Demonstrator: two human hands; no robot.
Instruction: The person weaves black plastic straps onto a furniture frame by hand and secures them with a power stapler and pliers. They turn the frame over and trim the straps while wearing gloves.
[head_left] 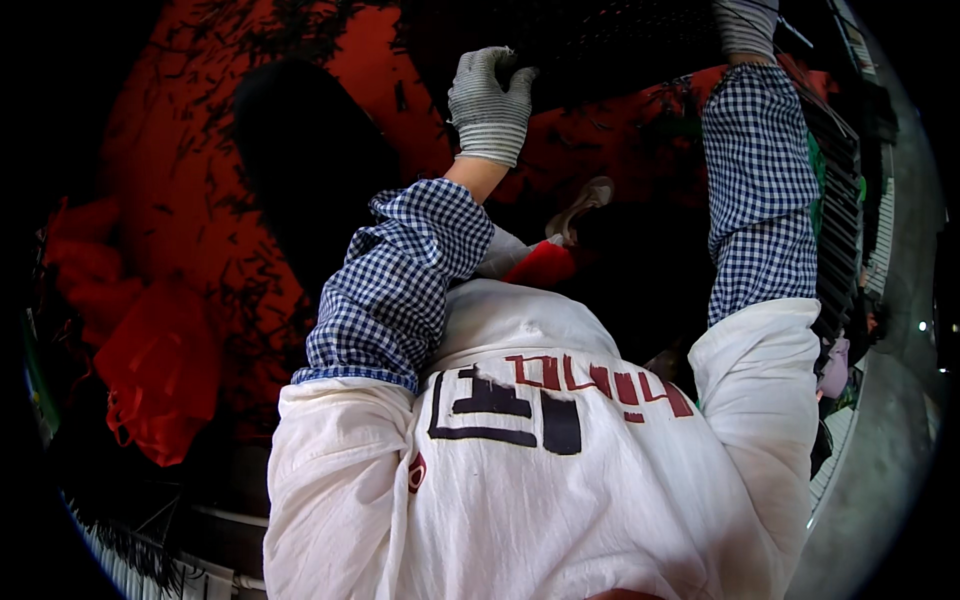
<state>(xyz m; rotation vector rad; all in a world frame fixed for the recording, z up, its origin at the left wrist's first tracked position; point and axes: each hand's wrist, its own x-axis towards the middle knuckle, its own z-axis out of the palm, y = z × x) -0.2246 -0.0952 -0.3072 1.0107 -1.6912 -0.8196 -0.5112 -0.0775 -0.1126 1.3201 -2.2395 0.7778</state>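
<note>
My left hand, in a grey-and-white striped knit glove, is at the upper middle, beside a large black surface with a faint mesh-like texture. Its fingers curl in and the thumb bends toward them; anything pinched there is too dark to make out. At the top right edge, my right hand wears a matching glove. The frame cuts off its fingers, and thin dark strands run close by. Checked blue-and-white sleeve covers are on both forearms.
Many short dark pieces lie scattered over a red sheet. A crumpled red bag is on the left. Down the right side runs a row of dark slats beside a grey floor. Much of the middle is in deep shadow.
</note>
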